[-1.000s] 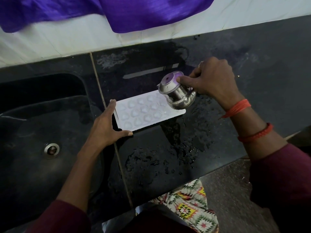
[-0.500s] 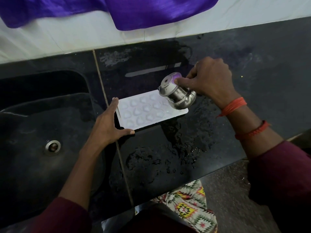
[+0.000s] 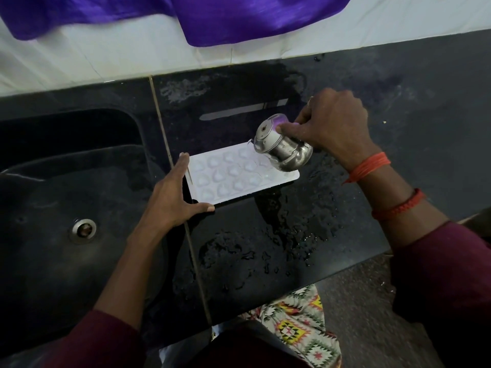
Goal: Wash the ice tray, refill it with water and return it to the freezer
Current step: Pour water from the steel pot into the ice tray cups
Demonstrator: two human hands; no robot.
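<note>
Refilling: right hand (image 3: 332, 126) grips a pot (image 3: 281, 148) tipped over the tray (image 3: 233, 179); flat left hand (image 3: 170, 197) braces it. Next probably needs level carrying.

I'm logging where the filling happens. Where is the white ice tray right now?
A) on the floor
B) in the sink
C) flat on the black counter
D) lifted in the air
C: the ice tray lies flat on the wet counter beside the sink, the left hand braced against its end while the right hand tips a steel pot over it.
</note>
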